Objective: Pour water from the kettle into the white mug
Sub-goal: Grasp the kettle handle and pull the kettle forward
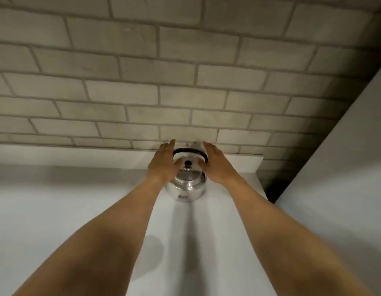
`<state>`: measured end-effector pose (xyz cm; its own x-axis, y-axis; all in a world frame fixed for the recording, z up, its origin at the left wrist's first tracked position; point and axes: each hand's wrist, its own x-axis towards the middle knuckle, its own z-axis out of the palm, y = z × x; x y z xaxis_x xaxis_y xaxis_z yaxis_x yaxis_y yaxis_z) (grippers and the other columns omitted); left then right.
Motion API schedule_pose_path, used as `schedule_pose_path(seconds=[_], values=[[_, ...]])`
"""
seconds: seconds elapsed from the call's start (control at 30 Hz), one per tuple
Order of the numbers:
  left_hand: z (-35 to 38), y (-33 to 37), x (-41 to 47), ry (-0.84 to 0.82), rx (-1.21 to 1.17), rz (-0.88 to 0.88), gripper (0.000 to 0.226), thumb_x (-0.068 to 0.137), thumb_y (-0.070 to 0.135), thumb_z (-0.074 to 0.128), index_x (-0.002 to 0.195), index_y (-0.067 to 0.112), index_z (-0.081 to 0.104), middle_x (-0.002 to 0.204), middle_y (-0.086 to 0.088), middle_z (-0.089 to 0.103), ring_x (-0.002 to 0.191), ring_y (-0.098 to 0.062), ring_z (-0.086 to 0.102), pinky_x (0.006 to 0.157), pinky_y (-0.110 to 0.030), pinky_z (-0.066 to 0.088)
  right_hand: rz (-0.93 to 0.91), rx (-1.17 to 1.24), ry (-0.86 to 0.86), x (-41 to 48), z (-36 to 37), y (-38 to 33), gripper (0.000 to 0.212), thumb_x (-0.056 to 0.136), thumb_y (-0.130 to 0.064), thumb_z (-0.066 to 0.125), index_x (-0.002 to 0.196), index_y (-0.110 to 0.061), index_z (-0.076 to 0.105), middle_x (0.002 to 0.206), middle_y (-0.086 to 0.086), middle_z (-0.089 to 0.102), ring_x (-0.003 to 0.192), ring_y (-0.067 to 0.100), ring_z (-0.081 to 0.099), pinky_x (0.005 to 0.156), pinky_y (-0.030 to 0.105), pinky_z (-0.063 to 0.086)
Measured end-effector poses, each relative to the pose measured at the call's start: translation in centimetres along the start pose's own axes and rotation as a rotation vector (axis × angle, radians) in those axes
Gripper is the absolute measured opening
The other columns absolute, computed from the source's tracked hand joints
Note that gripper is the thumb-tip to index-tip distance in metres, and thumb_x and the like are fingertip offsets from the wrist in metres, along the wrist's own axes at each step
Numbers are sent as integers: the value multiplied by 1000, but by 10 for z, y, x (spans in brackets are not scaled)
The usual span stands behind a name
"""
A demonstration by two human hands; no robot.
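A polished stainless-steel kettle (186,188) with a rounded body stands upright on the white bench (57,199), at the far edge, close to the low white upstand (89,154) that runs along the foot of the wall. The kettle carries a black arched handle (189,151) over its top and a domed lid with a small black knob (187,164) at the centre. A pale shape shows just behind the handle, against the wall; what it is cannot be told.

Both of the person's bare forearms reach forward over the bench. The left hand (164,165) is at the left side of the kettle, fingers extended and loosely spread, with the thumb turned inward toward the lid. The right hand (217,165) is at the right side in a mirrored pose, fingers straight and together, thumb pointing inward near the right end of the handle. Neither hand is closed on anything. Whether the palms touch the kettle body cannot be told from this view.

The wall (185,71) behind the bench is faced with light grey brick-pattern tiles. A plain white vertical panel (345,189) bounds the bench on the right, with a dark shadowed gap beside it. The forearms cast soft shadows on the bench surface.
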<state>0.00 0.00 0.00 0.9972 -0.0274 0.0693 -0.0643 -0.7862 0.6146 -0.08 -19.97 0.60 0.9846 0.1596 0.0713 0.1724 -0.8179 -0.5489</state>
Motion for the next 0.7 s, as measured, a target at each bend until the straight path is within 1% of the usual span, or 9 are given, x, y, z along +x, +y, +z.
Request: schedule_pose_path(seconds=[0.07,0.13,0.2,0.27,0.37,0.43,0.47,0.6,0.7], values=[[6,2,11,-13,1,26,71,104,32,58,163,23,21,166,-11,29,150,-31,34,117,-42,33,-72,28,-46,13,1,-1,72,104,-36,54,165,-17,21,170,6,30,154,26,28,122,37,27],[12,-1,19,-16,18,10,53,105,22,55,156,19,39,152,-15,50,139,-35,48,110,-43,41,-112,46,-104,23,5,-6,59,103,-29,55,159,-17,38,157,10,50,144,29,46,116,39,40],[15,-2,24,29,13,0,21,106,19,51,123,18,63,119,-14,69,113,-36,64,89,-40,50,-142,50,-89,32,12,-7,42,103,-25,54,144,-18,57,135,10,66,124,29,61,102,41,49],[13,-4,24,40,19,2,15,106,21,51,100,17,64,99,-9,70,94,-33,68,75,-36,49,-160,41,-76,37,15,-6,33,104,-29,52,134,-21,63,123,5,70,112,25,64,95,39,50],[5,-4,19,5,8,4,19,106,24,53,106,15,70,95,-6,71,89,-28,68,72,-33,47,-152,98,-106,35,13,-6,12,103,-44,52,105,-46,64,97,-13,70,92,11,66,79,31,48],[-2,3,12,-9,-13,29,19,105,25,56,109,15,72,96,-5,72,89,-26,68,72,-32,47,-160,138,-78,30,5,-8,13,99,-55,53,88,-59,60,84,-22,68,82,-2,65,72,23,45],[-7,7,7,-11,-16,36,20,105,27,57,111,15,72,97,-4,72,89,-25,68,73,-32,48,-163,142,-64,26,0,-11,14,97,-59,54,85,-59,60,80,-23,69,79,-4,65,69,21,44],[-31,26,-20,-20,-39,63,21,105,31,57,108,17,73,91,-5,71,82,-26,67,69,-33,50,-184,102,3,6,-19,-23,31,93,-64,55,86,-35,65,71,-15,67,68,-3,63,58,20,39],[-49,39,-50,-8,-19,119,20,105,29,57,109,15,71,94,-8,71,85,-28,67,75,-39,55,-181,42,21,-21,-34,-37,39,93,-65,49,84,-29,62,68,-10,66,63,3,61,54,25,38]])
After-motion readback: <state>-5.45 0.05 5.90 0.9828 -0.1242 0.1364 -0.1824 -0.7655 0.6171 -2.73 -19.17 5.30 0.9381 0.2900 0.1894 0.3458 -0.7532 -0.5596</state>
